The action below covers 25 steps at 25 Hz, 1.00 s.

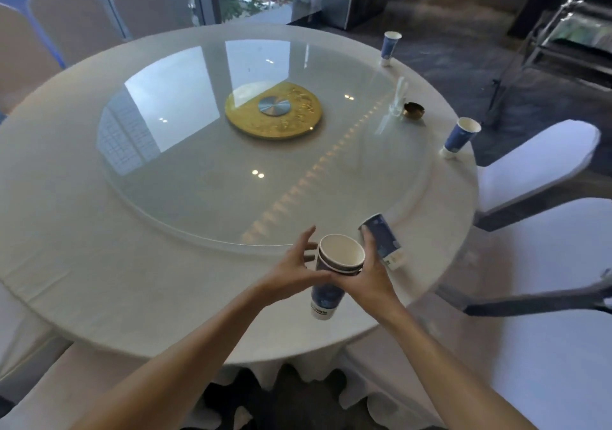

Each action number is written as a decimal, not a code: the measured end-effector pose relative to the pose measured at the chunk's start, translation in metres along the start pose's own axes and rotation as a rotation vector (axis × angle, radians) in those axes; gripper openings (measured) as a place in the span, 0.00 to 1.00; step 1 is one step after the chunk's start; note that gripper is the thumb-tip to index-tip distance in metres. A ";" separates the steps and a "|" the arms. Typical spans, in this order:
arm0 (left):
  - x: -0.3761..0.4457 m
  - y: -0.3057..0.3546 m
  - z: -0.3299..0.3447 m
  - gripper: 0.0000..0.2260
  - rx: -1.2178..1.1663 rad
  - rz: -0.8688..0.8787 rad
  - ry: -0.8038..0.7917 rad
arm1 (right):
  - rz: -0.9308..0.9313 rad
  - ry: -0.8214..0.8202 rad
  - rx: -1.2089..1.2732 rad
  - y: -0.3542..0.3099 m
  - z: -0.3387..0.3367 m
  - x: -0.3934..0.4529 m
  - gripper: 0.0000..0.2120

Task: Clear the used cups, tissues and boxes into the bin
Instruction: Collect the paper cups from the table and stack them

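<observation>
Over near table (99, 280) edge: both hands grip cup stack (334, 264), left hand (294, 270) fingers spread on its side, right hand (367, 274) also clasping tilted cup (381, 237). Two more cups (390, 46) (460, 136) upright at far right rim, beside ashtray (414, 110).

Blue-and-white printed paper cups (334, 274), white insides; white cloth round table (99, 264); gold embossed disc (298, 121), silver hub; brass-coloured ashtray (414, 110).
</observation>
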State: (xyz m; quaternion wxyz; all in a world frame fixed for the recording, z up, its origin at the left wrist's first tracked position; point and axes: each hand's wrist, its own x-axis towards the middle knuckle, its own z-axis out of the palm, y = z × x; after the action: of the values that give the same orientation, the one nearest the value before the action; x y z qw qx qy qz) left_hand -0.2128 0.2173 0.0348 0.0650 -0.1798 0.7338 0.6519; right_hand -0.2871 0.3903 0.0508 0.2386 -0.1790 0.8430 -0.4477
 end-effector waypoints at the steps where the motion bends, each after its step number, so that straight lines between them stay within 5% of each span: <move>1: 0.002 0.001 0.019 0.46 0.019 -0.009 -0.029 | -0.010 0.005 0.011 0.008 -0.015 -0.003 0.52; 4: 0.007 0.001 0.078 0.38 0.026 0.008 -0.037 | -0.035 0.003 0.025 0.034 -0.056 -0.011 0.32; 9: 0.009 0.000 0.148 0.33 0.002 -0.062 0.166 | 0.014 -0.169 0.078 0.062 -0.106 -0.016 0.22; 11: 0.005 -0.003 0.160 0.30 0.061 -0.102 0.214 | 0.004 -0.220 0.022 0.071 -0.117 -0.007 0.29; 15: 0.010 -0.020 0.166 0.29 0.063 -0.199 0.303 | 0.047 -0.136 -0.155 0.100 -0.130 0.043 0.20; 16: 0.014 -0.024 0.165 0.30 0.046 -0.220 0.315 | 0.060 -0.107 -0.225 0.104 -0.132 0.057 0.21; 19: 0.030 -0.032 0.162 0.30 0.007 -0.241 0.319 | 0.124 -0.069 -0.334 0.122 -0.123 0.104 0.42; 25: 0.071 -0.049 0.145 0.33 -0.068 -0.302 0.322 | 0.185 -0.043 -0.502 0.146 -0.083 0.165 0.52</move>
State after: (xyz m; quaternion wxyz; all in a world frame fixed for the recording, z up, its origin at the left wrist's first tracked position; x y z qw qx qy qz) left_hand -0.2811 0.3421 -0.0551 0.0379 -0.3916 0.6770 0.6220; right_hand -0.4820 0.4393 -0.0716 0.2444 -0.1640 0.9352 -0.1970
